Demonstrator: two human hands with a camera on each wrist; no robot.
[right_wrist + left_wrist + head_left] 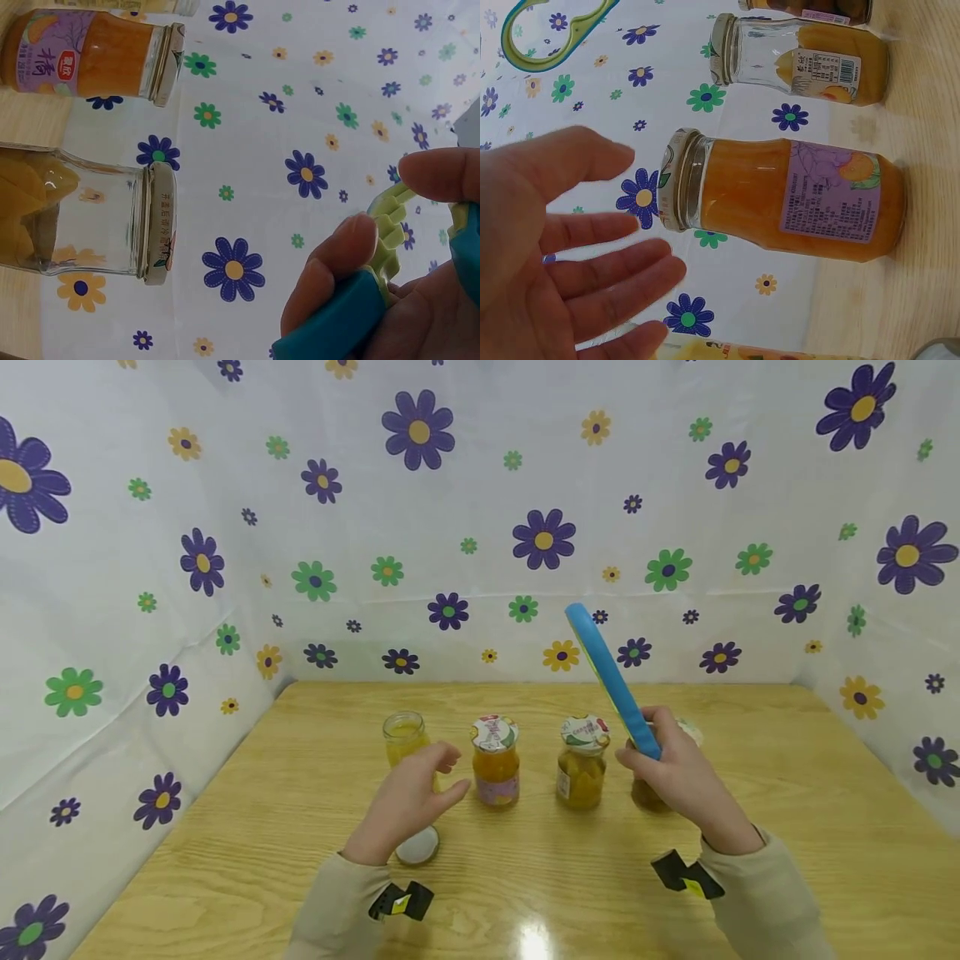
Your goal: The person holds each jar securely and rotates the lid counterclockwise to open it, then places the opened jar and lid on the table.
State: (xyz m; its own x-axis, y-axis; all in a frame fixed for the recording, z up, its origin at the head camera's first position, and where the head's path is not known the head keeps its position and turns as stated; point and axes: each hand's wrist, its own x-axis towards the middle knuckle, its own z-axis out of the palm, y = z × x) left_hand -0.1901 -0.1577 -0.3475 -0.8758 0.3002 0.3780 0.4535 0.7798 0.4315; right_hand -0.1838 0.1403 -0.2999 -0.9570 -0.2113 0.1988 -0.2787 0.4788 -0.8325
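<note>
My right hand (pixel 686 777) grips a blue and light-green jar opener (pixel 611 672), held up over the jars and tilted left. Its toothed green inner side (pixel 386 232) shows between the fingers in the right wrist view. My left hand (pixel 408 797), fingers apart and holding nothing, is just left of a lidded jar of orange fruit (pixel 496 777) with a purple label. Behind that hand stands a lidless glass jar (pixel 403 731) with yellow contents, partly hidden. A loose lid (pixel 417 846) lies on the table beside the left wrist.
A lidded jar of yellow fruit pieces (pixel 581 777) stands right of the orange one. Another jar (pixel 648 796) is mostly hidden behind my right hand. The wooden table (pixel 247 827) is bordered by a flower-patterned cloth (pixel 480 493).
</note>
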